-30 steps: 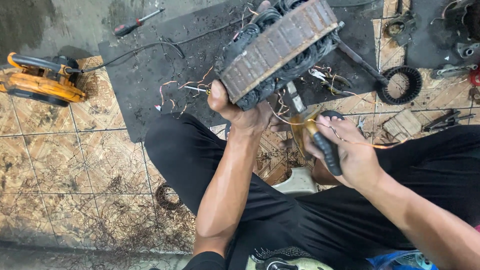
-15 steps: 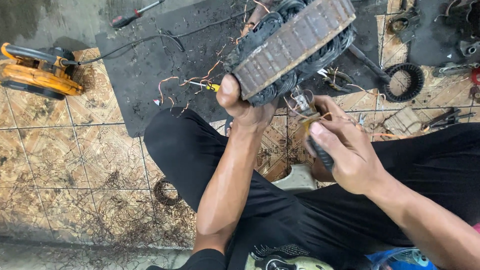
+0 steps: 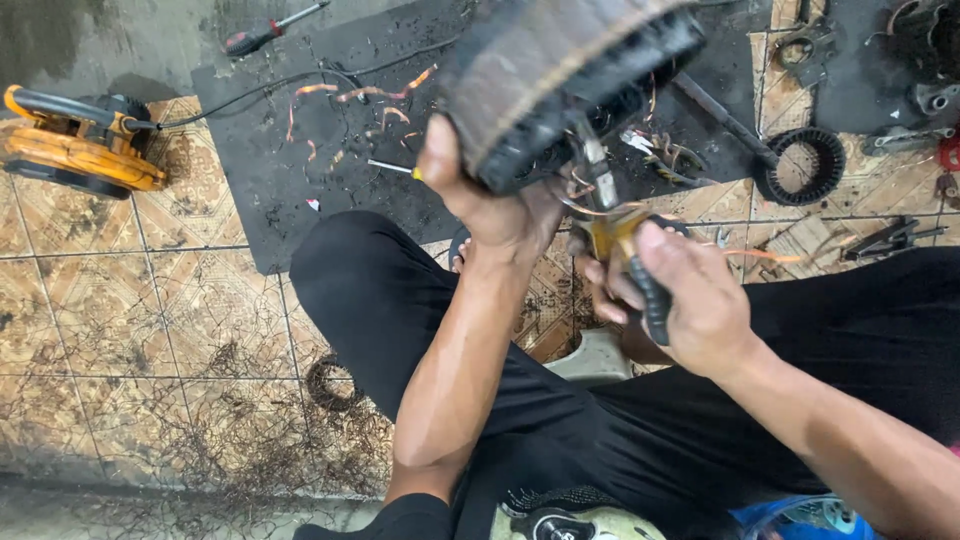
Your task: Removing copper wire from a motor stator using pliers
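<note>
A single view, taken from a camera worn on the person's head, looks steeply down over their own lap toward a tiled floor (image 3: pixel 120 300). It sits close: the left hand (image 3: pixel 490 200) and right hand (image 3: pixel 690 300) fill the middle of the frame, with the forearms entering from the bottom edge. The top of the frame faces away from the person, reaching a dark mat (image 3: pixel 300 150) and an orange power tool (image 3: pixel 75 145) at far left. No second view shares the scene.

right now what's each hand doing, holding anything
left hand: closed on the motor stator, lifted off the floor
right hand: closed on the yellow-and-black hand tool, tip at the stator
</note>
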